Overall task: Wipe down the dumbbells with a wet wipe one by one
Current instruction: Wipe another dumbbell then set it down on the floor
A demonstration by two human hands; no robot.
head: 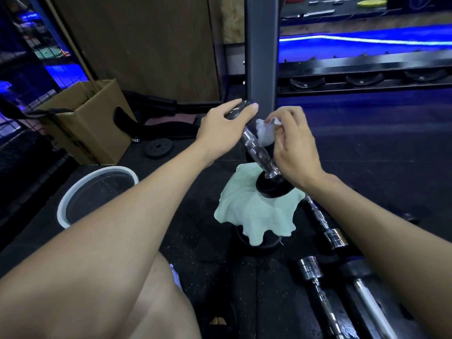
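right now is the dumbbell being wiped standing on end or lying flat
Standing on end, tilted. The dumbbell rests its lower head on the green cloth; the left hand holds the top head, the right hand presses the wipe to the handle.

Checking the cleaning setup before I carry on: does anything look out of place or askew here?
Only the dumbbell: it stands tilted on one end on the pale green cloth, steadied by the left hand, while the right hand presses the wipe to its handle.

Left hand (223,126): grips the upper head of the tilted dumbbell (258,148).
Right hand (292,145): fingers pinch the wet wipe (265,134), seemingly against the handle.
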